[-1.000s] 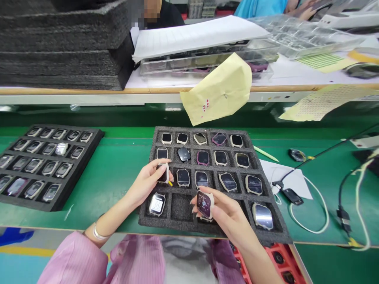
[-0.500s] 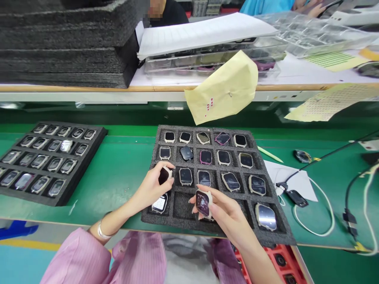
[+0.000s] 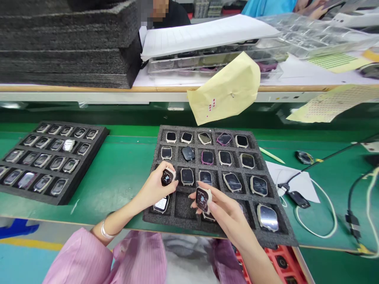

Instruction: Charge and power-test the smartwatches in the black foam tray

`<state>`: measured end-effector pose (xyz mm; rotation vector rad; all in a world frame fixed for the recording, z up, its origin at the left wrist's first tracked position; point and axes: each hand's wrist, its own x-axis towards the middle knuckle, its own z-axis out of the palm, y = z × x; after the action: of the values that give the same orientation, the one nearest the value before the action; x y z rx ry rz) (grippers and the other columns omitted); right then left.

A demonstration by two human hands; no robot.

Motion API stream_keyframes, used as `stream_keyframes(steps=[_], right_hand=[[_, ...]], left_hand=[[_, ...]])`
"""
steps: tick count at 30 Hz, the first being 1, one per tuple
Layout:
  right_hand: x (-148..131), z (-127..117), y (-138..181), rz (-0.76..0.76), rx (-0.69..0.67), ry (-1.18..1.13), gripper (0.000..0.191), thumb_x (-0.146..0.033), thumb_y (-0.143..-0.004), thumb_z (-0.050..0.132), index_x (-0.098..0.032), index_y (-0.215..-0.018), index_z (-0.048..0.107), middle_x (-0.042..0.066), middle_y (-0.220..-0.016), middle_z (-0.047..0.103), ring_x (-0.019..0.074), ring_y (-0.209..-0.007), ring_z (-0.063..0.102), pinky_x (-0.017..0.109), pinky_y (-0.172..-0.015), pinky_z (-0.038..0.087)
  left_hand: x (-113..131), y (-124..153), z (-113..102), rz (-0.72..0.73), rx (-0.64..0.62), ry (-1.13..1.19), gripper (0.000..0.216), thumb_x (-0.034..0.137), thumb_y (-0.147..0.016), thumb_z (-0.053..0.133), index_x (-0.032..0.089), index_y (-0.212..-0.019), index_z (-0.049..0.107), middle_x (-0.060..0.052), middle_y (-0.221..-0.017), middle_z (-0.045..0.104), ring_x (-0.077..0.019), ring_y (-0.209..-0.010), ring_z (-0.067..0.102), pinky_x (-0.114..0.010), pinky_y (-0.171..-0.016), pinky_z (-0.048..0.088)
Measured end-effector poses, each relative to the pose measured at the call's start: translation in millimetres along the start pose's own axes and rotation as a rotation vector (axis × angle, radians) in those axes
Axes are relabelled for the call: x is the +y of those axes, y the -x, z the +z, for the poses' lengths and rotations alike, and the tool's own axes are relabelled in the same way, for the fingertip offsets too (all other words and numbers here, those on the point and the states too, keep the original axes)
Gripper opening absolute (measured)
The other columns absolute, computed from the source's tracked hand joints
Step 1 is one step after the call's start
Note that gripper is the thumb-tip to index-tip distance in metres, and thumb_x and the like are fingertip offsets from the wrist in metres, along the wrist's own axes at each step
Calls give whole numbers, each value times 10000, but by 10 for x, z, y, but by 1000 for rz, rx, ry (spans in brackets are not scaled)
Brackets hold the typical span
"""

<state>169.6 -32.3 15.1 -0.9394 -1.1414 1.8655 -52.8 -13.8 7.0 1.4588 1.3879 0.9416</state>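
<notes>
Between the thumb and fingers of my left hand (image 3: 154, 185) is a smartwatch (image 3: 167, 177) without a strap, its screen lit with a small blue figure. My right hand (image 3: 226, 207) grips a second smartwatch (image 3: 203, 199) with a pale case and a similar lit screen. Both are held over a black foam tray (image 3: 189, 225) whose compartments hold several more watch bodies. One watch with a bright white screen (image 3: 161, 204) lies in the front left compartment, just below my left hand. An empty compartment (image 3: 185, 206) shows between my hands.
Another foam tray of watches (image 3: 66, 193) lies at the left. Cables (image 3: 331, 221), a white paper (image 3: 310, 189) and a green pen (image 3: 271, 155) are at the right. Above runs a shelf with stacked black foam (image 3: 65, 51) and a hanging yellow paper (image 3: 226, 90).
The screen of the watch in my left hand was dark and now shows a blue figure. The display on the right-hand watch has changed as well. Both hands keep nearly the same place.
</notes>
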Motion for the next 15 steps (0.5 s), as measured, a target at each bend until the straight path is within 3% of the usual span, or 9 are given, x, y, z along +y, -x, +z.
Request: stream_keyframes(steps=[5,15], right_hand=[[25,-28,6,-20,-6,-9,363,-317,-881,686,-264,-1236,635,67,-1065,719,208,-904,685,341,-877,522],[-19,-44,14,-48,-51,-5,338,-288,-871,705,-283,-1206,662,53,-1065,724,182,-908,692,296,-891,518]], left_hand=[[-11,9,22,-7,-15,3,192,118,-774,546,200,-933,477,53,-754,485,-110,-678,462,-214,-664,366],[4,49,-2,-54,29,126,190,147,-791,561,205,-958,490,48,-734,528,-119,-686,520,-222,-676,403]])
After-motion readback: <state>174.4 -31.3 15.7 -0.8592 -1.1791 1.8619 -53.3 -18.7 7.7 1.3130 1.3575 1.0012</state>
